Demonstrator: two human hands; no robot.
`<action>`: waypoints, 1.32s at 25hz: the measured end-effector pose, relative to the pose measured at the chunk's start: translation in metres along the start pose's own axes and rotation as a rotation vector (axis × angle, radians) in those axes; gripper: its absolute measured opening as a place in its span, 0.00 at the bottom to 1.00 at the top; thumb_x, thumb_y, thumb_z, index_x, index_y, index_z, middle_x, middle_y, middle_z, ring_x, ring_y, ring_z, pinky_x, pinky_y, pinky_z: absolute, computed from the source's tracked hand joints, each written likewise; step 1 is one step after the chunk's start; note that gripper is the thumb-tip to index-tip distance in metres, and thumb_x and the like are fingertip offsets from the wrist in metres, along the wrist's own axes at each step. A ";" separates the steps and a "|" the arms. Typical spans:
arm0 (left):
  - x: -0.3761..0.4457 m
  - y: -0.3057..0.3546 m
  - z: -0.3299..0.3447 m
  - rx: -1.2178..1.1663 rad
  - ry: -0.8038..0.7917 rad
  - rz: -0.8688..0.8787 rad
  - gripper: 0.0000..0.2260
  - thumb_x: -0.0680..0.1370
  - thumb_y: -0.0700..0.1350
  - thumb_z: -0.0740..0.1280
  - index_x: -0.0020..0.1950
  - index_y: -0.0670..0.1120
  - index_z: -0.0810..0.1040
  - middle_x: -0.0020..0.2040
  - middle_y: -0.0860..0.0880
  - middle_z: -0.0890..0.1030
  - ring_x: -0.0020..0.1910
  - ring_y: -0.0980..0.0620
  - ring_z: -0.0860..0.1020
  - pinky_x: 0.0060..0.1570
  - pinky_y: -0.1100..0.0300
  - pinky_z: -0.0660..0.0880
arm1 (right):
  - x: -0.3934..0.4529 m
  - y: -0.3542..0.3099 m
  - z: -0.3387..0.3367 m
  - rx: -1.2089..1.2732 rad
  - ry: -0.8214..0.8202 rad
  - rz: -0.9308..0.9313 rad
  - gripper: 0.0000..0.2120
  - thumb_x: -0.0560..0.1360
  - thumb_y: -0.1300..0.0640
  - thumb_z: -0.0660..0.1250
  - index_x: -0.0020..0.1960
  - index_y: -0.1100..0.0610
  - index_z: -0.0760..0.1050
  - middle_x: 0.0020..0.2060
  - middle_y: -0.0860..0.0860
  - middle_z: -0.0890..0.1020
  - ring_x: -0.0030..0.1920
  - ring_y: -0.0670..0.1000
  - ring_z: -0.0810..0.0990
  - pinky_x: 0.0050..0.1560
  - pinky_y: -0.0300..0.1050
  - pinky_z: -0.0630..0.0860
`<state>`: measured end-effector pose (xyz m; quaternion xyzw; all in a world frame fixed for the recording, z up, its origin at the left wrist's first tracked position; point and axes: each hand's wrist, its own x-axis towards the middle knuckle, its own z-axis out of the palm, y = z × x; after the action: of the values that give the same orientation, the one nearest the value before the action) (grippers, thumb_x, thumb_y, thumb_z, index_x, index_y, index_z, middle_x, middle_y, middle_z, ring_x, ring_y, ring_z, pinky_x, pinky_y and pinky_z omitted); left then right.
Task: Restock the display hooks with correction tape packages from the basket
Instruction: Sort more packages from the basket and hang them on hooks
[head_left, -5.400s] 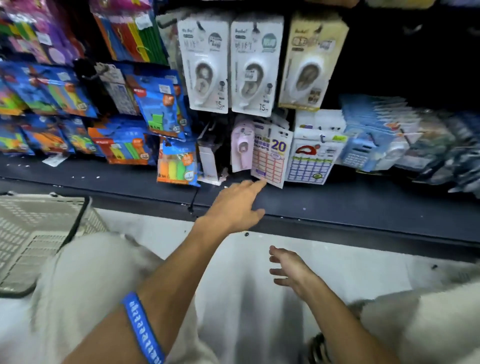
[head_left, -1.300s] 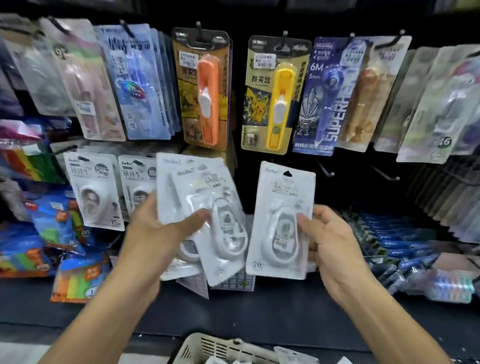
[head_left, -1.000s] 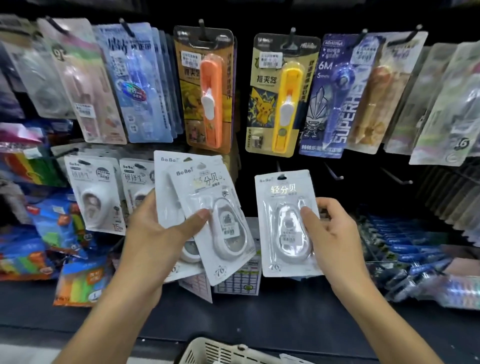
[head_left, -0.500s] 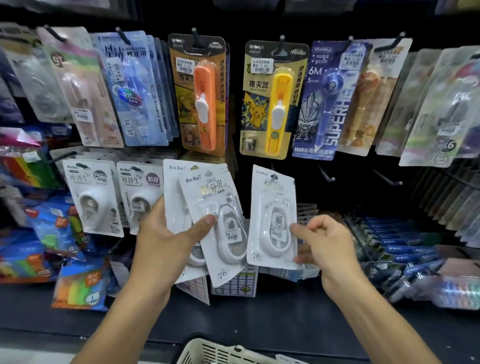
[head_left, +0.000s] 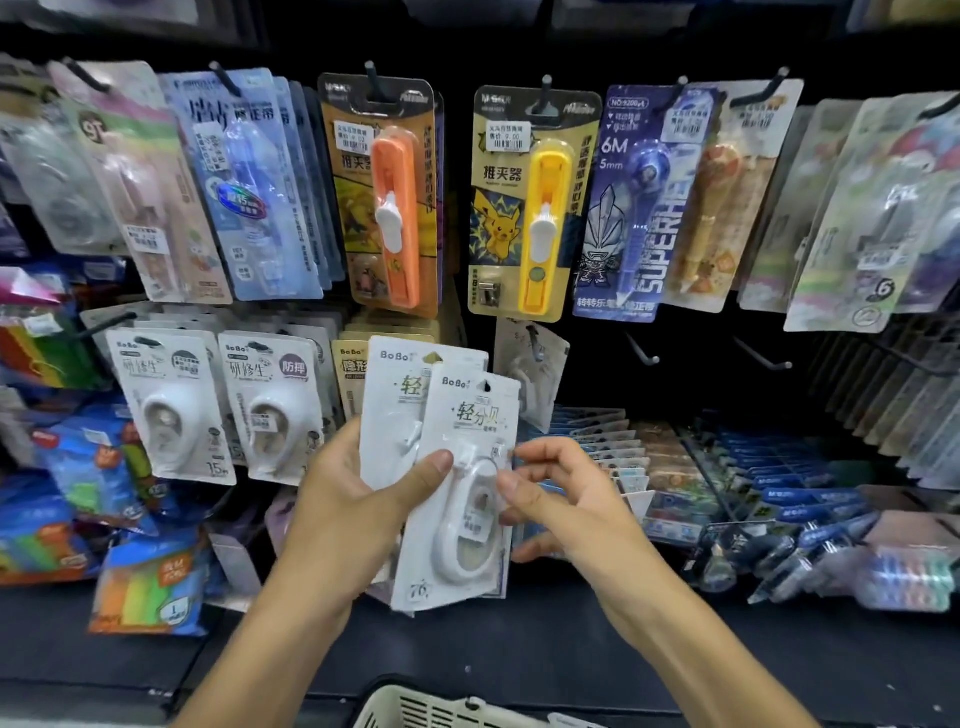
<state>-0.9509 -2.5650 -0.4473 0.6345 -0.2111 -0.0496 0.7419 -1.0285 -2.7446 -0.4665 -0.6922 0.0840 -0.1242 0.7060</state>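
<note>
An orange clip pusher on a yellow-brown card (head_left: 387, 208) hangs far centre, with a yellow clip pusher on a cartoon card (head_left: 530, 208) just right. Rainbow sticky-flag packets in blue wrappers (head_left: 150, 587) lie near left.

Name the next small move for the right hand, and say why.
Probably pull the front package free of the left hand and lift it toward a bare hook: the right hand already pinches its edge, and its hang hole is at the top.
</note>
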 end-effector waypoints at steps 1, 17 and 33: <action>0.001 -0.002 0.001 -0.007 0.026 0.010 0.17 0.67 0.43 0.76 0.55 0.47 0.83 0.48 0.51 0.88 0.45 0.53 0.87 0.35 0.65 0.80 | -0.002 0.002 0.001 -0.025 -0.032 0.024 0.28 0.64 0.41 0.80 0.60 0.44 0.75 0.49 0.44 0.83 0.48 0.47 0.85 0.47 0.49 0.84; 0.005 0.000 0.005 -0.098 0.182 -0.015 0.12 0.71 0.53 0.75 0.54 0.57 0.85 0.53 0.53 0.88 0.52 0.50 0.86 0.55 0.44 0.80 | -0.017 -0.002 0.006 0.257 -0.306 0.115 0.17 0.75 0.48 0.68 0.61 0.52 0.82 0.52 0.59 0.86 0.47 0.60 0.82 0.41 0.51 0.80; 0.014 -0.007 0.005 0.038 0.284 0.042 0.02 0.78 0.46 0.72 0.49 0.54 0.84 0.45 0.62 0.87 0.44 0.63 0.85 0.38 0.73 0.78 | -0.013 -0.009 -0.023 -0.017 0.276 -0.042 0.04 0.76 0.54 0.70 0.45 0.46 0.83 0.39 0.48 0.87 0.32 0.45 0.84 0.26 0.33 0.72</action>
<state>-0.9389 -2.5758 -0.4498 0.6446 -0.1183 0.0602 0.7529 -1.0481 -2.7627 -0.4584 -0.6759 0.1670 -0.2323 0.6792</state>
